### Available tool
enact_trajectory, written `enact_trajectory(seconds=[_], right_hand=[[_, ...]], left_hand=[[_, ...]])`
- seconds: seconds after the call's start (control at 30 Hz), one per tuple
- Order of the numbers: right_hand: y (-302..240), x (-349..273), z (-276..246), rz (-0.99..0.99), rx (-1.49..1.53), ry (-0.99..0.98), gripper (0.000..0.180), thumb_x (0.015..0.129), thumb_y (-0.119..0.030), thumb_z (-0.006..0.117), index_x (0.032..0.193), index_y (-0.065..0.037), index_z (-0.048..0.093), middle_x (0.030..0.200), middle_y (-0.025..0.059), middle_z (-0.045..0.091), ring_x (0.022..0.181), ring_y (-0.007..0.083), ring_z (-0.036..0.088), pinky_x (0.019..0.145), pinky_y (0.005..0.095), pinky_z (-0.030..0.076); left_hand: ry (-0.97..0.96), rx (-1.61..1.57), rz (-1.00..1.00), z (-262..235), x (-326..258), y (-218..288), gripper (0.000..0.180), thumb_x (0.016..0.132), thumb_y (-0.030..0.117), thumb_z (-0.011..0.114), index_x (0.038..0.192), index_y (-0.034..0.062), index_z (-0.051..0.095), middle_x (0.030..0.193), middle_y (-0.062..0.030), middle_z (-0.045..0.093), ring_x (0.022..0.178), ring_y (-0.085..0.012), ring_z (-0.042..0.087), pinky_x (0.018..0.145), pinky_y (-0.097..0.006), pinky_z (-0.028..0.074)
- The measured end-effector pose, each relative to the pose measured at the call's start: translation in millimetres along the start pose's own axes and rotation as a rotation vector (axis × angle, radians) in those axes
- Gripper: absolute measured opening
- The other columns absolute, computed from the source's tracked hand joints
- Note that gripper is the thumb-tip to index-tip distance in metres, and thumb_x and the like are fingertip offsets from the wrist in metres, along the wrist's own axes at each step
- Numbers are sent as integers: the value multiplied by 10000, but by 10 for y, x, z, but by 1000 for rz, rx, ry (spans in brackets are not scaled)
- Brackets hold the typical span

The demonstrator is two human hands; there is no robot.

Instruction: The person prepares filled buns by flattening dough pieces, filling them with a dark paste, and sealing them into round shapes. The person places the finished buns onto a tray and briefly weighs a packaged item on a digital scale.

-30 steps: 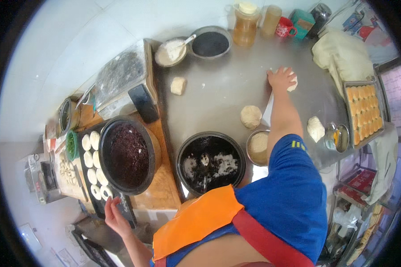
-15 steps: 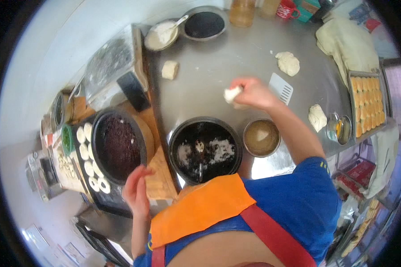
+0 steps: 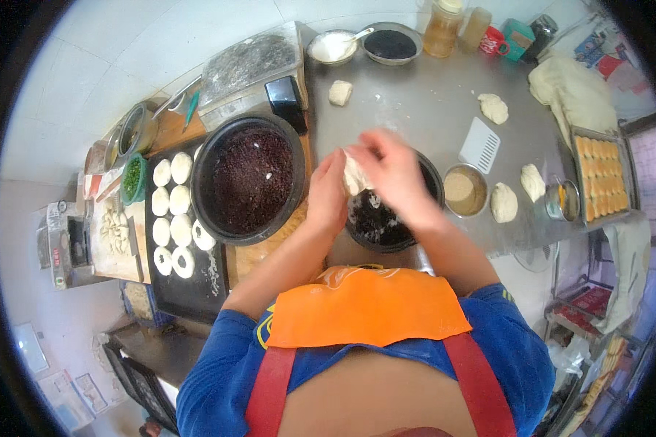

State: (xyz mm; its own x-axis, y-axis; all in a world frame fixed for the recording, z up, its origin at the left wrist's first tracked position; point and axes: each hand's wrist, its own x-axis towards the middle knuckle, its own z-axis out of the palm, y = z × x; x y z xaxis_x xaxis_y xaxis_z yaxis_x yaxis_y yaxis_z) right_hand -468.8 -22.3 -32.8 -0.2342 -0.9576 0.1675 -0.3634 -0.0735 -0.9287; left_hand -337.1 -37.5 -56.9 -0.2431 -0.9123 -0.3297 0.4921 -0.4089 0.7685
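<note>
A piece of pale dough (image 3: 355, 178) is held between my two hands above a dark round pan (image 3: 385, 239). My left hand (image 3: 328, 192) is curled against the dough's left side. From the other side my right hand (image 3: 392, 172), somewhat blurred, has its fingers bent over the top of it. White powder clings to the pan's dark inside, which my hands and right forearm partly cover. Left of my hands stands a big black pot of dark red filling (image 3: 251, 182). A metal bowl of tan powder or crumbs (image 3: 465, 191) sits right of the pan.
Dough lumps (image 3: 504, 202) lie on the steel table, near a white slotted scraper (image 3: 480, 144). At left, a black tray (image 3: 197, 291) carries several dough rounds. A tray of golden buns (image 3: 602, 175) is far right. Bowls and jars (image 3: 443, 29) line the back.
My left hand has risen from beside the pot and joined the dough. My right hand has brought the dough back toward me, over the pan. The whole view has shifted.
</note>
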Motion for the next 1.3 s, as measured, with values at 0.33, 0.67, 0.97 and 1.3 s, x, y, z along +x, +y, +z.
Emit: enact_trajectory(seconds=[0.33,0.67,0.97,1.3], right_hand=[[-276,-317,357,359,944,71,259,885,-249,688,939,1,648,780,57,661,672,140,632,571,258,495],[1197,835,-640,195,-84,125,474,787,-116,680,1242,-25,580,1127,171,666,1034,223,638,885,315,497],[2298,-655,-2744,477,-577,1189,580,695,-154,749,1241,-54,582,1231,178,616,1183,310,560,978,379,445],[2825,-852,-4178,765,-1055,830,359,774,-399,741,836,-46,720,1066,184,676,1045,344,611,871,477,479]], left_hand=[[-295,224,-49,-555,-537,385,565,1005,371,458,1459,63,321,1383,-147,480,1245,-266,502,925,-423,506],[-178,306,131,-406,-481,654,498,974,167,540,1420,23,372,1400,-160,482,1251,-300,513,958,-411,492],[103,399,47,-408,-448,495,402,934,126,569,1307,0,490,1206,-198,609,1063,-289,628,891,-350,508],[-191,691,-41,770,126,-72,387,960,144,541,1309,-14,494,1199,-194,612,1030,-277,644,856,-349,529]])
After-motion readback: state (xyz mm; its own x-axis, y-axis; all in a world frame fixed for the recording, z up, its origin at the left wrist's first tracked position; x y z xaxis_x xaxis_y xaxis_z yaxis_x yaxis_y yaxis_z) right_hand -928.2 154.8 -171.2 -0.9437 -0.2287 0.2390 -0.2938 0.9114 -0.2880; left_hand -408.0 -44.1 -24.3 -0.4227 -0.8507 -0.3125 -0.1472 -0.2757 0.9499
